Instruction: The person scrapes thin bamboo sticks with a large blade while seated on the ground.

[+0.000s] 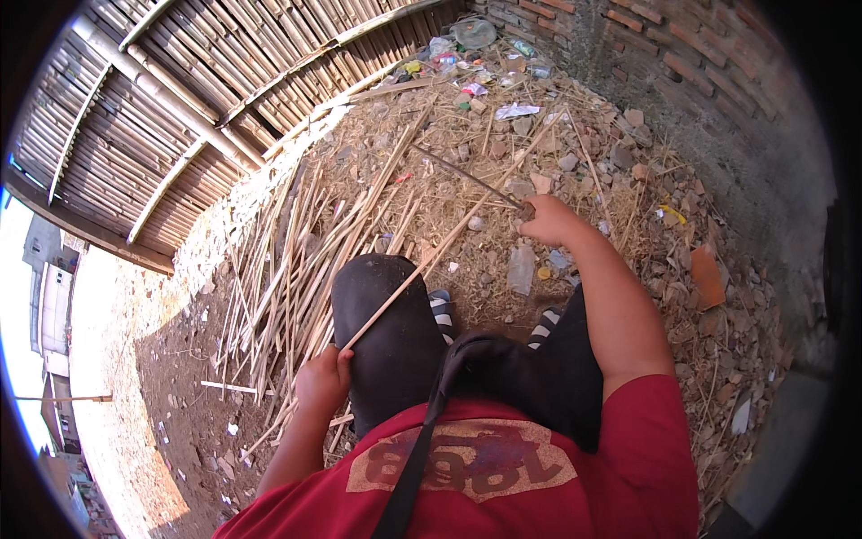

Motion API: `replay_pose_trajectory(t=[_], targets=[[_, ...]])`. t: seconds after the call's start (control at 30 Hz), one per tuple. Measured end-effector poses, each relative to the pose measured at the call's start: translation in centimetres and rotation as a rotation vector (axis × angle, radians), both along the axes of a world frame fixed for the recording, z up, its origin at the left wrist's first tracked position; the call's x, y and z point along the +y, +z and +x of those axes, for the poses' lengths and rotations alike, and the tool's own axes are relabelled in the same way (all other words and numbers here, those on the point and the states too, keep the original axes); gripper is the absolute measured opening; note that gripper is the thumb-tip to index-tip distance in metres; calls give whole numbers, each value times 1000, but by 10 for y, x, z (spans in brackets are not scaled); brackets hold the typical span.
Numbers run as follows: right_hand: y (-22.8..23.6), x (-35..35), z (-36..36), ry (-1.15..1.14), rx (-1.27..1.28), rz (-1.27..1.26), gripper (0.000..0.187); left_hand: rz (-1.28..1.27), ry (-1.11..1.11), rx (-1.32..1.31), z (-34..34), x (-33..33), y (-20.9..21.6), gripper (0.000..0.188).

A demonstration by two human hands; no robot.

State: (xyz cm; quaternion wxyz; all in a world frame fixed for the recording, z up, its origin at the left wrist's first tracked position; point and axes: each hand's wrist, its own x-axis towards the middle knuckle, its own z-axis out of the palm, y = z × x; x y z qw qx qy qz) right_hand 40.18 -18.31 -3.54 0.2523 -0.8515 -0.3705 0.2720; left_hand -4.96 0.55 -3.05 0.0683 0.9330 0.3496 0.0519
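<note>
Bamboo strip (415, 276) is clasped by left grip (323, 382), apparent blade (467, 176) by right (548, 222), over rubble (621, 158) beside brickwork (709, 67).

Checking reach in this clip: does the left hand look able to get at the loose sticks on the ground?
Probably yes: the loose sticks lie close by the left hand, with nothing visible blocking the way, though its grip on the long pale stick may hinder picking up more.

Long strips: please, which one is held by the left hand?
The strip crossing over the left knee, its near end in the left hand; the piled strips lie on the ground.
</note>
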Motion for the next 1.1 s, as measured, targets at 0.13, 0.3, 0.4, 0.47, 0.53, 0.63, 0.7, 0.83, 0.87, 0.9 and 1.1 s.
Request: replay_pose_trajectory(t=[0.13, 0.3, 0.4, 0.47, 0.53, 0.63, 0.7, 0.83, 0.87, 0.9, 1.1], targets=[[-2, 4, -17, 95, -76, -14, 25, 6, 14, 31, -3, -4, 7, 41], [-2, 3, -14, 235, -93, -115, 26, -40, 6, -7, -1, -6, -1, 40], [-18, -12, 15, -156, 42, 17, 31, -31, 30, -21, 1, -4, 5, 40], [-16, -12, 17, -50, -10, -11, 35, -25, 40, 4, 0, -4, 10, 41], [-6, -2, -11, 88, -107, -31, 34, -32, 40, 12, -1, -7, 11, 41], [13, 4, -37, 309, -135, -42, 36, -50, 25, 5, -3, -9, 6, 41], [-4, 0, -17, 266, -57, -3, 38, -58, 33, 9, -4, -6, -3, 41], [-9, -19, 19, -185, 169, -6, 32, -34, 43, 16, 0, -7, 9, 43], [-8, -16, 16, -117, 85, 0, 33, -31, 38, 14, 0, -7, 12, 43], [-8, -13, 8, -51, 1, 3, 34, -36, 45, 26, 1, -8, 13, 42], [19, -6, -16, 195, -102, -38, 42, -49, 20, -69, -8, -3, -5, 39]])
